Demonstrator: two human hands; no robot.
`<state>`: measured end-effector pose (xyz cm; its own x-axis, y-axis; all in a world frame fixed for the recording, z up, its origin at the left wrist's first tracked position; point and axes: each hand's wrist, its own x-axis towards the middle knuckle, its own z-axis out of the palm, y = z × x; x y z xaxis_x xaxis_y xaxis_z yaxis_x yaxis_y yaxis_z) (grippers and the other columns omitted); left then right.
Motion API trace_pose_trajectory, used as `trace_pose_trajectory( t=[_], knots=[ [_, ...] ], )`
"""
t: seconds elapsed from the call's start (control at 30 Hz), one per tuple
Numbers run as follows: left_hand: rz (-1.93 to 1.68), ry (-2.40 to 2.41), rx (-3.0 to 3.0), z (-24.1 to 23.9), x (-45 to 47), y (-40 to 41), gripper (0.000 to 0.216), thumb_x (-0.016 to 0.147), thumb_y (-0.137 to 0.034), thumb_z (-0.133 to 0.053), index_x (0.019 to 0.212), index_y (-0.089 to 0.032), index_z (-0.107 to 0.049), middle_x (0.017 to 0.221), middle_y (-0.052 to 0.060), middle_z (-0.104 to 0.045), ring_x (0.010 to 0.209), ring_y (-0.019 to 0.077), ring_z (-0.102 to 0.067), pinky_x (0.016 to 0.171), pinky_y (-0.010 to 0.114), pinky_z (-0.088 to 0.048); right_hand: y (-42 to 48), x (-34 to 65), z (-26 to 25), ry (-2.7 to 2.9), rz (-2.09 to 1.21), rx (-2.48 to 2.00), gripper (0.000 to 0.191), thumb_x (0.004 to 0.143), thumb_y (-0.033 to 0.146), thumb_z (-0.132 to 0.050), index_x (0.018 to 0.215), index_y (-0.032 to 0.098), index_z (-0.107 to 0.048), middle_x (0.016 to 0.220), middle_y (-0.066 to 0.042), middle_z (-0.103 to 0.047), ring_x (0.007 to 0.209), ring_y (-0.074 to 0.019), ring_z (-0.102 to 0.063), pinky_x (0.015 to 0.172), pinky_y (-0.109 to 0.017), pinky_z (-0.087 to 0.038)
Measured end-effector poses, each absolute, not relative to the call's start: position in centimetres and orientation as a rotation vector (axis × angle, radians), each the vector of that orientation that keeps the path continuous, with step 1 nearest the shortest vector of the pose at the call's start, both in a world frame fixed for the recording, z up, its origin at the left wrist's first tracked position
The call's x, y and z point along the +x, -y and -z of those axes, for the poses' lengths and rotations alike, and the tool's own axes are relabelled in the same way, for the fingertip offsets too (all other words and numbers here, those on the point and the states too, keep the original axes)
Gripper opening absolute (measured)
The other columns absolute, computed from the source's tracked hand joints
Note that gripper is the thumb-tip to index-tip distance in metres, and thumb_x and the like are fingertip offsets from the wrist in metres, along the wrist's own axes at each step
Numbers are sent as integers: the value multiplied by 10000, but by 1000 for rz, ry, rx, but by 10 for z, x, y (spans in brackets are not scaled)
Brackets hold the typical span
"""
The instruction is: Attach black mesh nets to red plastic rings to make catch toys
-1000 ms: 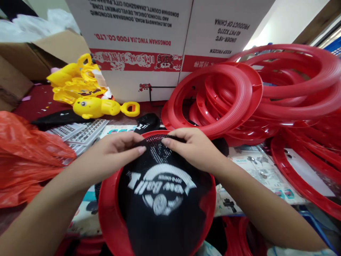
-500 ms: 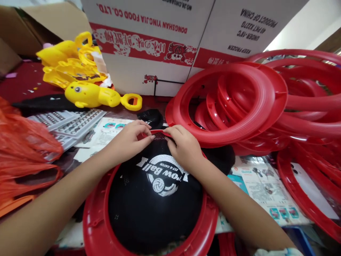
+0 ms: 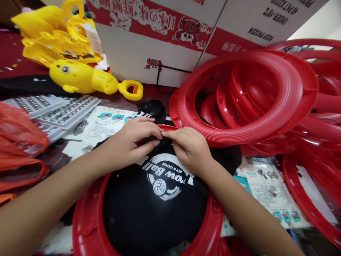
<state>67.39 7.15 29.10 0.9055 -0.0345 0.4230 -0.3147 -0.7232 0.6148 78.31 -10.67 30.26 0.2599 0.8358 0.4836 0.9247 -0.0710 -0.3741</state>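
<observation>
At the left of my feed, an orange-red plastic bag (image 3: 21, 131) lies crumpled on the bench (image 3: 151, 94). Just right of it, clear trays (image 3: 69, 112) of small round shiny pieces overlap one another, and a yellow toy (image 3: 77, 76) with a loop handle lies behind them.

My left hand (image 3: 133, 142) comes next, at the far rim of a red ring (image 3: 87, 229). Its thumb and index look closed together on the mesh edge of the black printed cloth (image 3: 157, 217), which lies across the opening of that ring, print showing, directly in front of me. My right hand (image 3: 190, 147) reaches in from the other side, index tip almost meeting the left fingers at the rim; its thumb tip is hidden, so I can't tell whether it is pinching.

I'd call this piece well along: the cloth spans most of the opening and looks fairly smooth. What seems left is the far stretch of edge under my fingers. The near rim runs out of view, so I can't vouch for it.

Farther right, a pile of red rings (image 3: 241, 135) leans up, the front one with nothing stretched across it, so those look undone. Printed sheets (image 3: 269, 192) lie beside them.
</observation>
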Motion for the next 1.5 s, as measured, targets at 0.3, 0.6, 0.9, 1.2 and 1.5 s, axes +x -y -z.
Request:
trace_pose_trajectory(
  t=[0.3,0.6,0.9,1.2,1.5],
  knots=[
    [-540,281,2362,-291,675,-74,185,904,-206,-505,907,-155,-683,851,47,-690,903,188,-557,854,350,-433,105,782,-302,1517,197,-1973,250,883,118,-452,947,154,-691,841,-58,-652,782,-159,-596,742,-284,-487],
    [-607,272,2500,-290,673,-71,229,911,-234,-474,932,-163,-691,900,60,-688,923,216,-548,885,402,-418,103,783,-298,1541,258,-1977,253,887,116,-455,934,128,-703,846,-71,-621,786,-167,-580,737,-298,-500],
    [-637,294,2557,-287,673,-70,258,921,-231,-464,939,-132,-702,922,91,-693,923,244,-532,870,436,-415,102,783,-298,1587,270,-2031,278,891,111,-430,940,96,-704,838,-88,-612,784,-183,-553,751,-320,-484],
    [-629,272,2573,-286,673,-69,293,933,-258,-433,965,-154,-706,946,75,-701,920,232,-544,879,425,-425,102,783,-297,1573,211,-2064,254,888,98,-446,943,114,-694,834,-75,-591,792,-179,-539,749,-316,-480],
    [-660,293,2583,-286,675,-69,303,934,-227,-434,978,-102,-706,943,101,-702,902,244,-546,860,419,-417,100,782,-298,1641,248,-2131,261,885,89,-442,943,88,-696,845,-88,-587,788,-183,-521,741,-310,-462]
  ],
)
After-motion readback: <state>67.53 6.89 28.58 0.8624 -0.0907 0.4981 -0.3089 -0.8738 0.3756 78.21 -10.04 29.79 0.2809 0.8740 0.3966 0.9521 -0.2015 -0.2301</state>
